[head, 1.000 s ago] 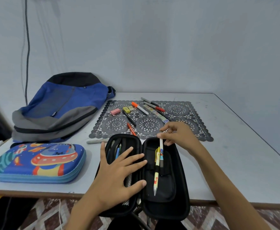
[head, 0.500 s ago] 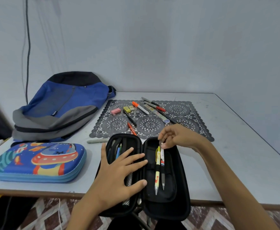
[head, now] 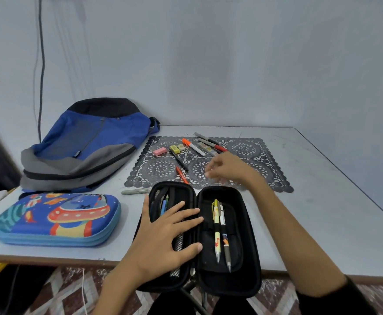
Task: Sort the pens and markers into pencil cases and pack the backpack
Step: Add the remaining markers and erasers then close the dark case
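Grey lace placemat point(head: 242, 148) lies on the white table point(head: 322, 212); a cable point(head: 41, 64) hangs behind

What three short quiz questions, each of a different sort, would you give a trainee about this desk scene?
1. True or false: the black pencil case lies open on the table.
2. The left hand: A) grips a marker; B) rests flat on the case's left half; C) touches the backpack.
3. How many pens lie in the case's right half?
Key: 1 true; 2 B; 3 two.
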{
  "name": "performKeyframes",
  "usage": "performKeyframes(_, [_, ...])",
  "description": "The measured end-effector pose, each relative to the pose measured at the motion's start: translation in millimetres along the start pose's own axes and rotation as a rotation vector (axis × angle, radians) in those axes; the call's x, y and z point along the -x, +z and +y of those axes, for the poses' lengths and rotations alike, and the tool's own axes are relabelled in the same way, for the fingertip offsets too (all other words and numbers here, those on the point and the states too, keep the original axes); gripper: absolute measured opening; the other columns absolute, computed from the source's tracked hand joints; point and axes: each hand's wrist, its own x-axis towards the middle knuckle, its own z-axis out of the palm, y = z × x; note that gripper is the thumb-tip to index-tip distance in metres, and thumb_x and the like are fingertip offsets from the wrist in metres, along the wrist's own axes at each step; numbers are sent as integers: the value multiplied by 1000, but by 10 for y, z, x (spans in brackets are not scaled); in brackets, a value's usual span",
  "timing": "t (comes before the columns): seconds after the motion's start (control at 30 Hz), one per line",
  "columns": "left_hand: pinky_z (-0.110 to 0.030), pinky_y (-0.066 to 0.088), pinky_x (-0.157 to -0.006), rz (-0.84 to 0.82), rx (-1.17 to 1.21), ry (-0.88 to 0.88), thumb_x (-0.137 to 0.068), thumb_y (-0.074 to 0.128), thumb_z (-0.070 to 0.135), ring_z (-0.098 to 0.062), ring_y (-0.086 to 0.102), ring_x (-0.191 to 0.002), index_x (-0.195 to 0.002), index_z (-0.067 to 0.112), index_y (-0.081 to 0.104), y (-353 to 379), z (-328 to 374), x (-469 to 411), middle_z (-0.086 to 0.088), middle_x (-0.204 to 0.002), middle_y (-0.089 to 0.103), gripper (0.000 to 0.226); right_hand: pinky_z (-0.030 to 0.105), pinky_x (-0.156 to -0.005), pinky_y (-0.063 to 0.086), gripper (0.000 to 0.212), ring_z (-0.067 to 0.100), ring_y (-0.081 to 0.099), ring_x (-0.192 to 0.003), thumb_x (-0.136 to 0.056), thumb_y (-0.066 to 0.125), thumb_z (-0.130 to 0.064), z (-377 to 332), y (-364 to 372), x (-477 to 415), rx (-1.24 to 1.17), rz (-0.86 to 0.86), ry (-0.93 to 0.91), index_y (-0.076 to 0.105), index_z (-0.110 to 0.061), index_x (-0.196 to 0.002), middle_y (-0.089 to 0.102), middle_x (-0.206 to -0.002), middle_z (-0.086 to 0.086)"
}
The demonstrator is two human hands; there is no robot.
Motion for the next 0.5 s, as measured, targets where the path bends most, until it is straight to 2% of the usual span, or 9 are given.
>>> performKeyframes(0.07, [-53,-31,-108,-11,4,-7,-71,13,91,19,-10,-139,-139,61,31,-8,15,-2,49,-143,15,77,26,-80,51,25,17,62,-96,-91,58,-9,-125,202,-246,190,88,-59,63,-9,-115,63,-109,2])
performKeyframes(0.1, [-52,-31,-108,-18,6,-14,-73,17,89,19,-10,-139,-138,60,32,-15,23,-3,49,-143,15,74,32,-90,49,31,22,59,-108,-92,53,-9,-181,313,-368,283,78,-88,60,-8,-122,62,-119,7])
performKeyframes(0.13, [-52,-31,-108,-22,10,-20,-74,18,85,19,-10,-139,-138,60,33,-21,34,-6,49,-143,15,71,37,-94,47,33,27,57,-114,-93,48,-8,-224,417,-488,351,53,-111,59,-6,-125,60,-125,12])
performKeyframes(0.2, [-52,-31,-108,-23,22,-24,-74,18,82,19,-10,-139,-138,59,34,-23,40,-15,48,-143,16,70,39,-88,48,29,33,58,-109,-95,43,-6,-281,587,-679,462,14,-128,60,0,-118,61,-119,18])
performKeyframes(0.33, [-55,-27,-109,-22,15,-21,-74,19,82,18,-8,-140,-138,58,35,-17,29,-14,48,-145,17,70,38,-81,48,24,34,59,-100,-95,41,-4,-310,720,-842,636,3,-140,59,3,-110,61,-113,18])
performKeyframes(0.4, [-55,-26,-110,-24,14,-20,-74,19,82,17,-8,-140,-138,58,35,-14,17,-11,48,-145,16,70,35,-69,41,18,32,56,-83,-94,42,0,-333,691,-830,675,31,-136,57,2,-86,59,-89,15])
performKeyframes(0.43, [-55,-26,-110,-23,14,-20,-75,20,82,17,-8,-140,-138,58,35,-14,9,-9,47,-145,16,70,35,-66,39,21,31,53,-78,-93,43,1,-344,662,-825,686,77,-142,50,-1,-73,53,-78,12])
performKeyframes(0.5, [-54,-26,-110,-22,15,-19,-75,20,82,18,-8,-140,-139,58,35,-20,0,-10,47,-145,17,69,33,-63,38,34,29,51,-72,-90,47,3,-326,614,-834,700,177,-175,35,-7,-60,42,-66,7])
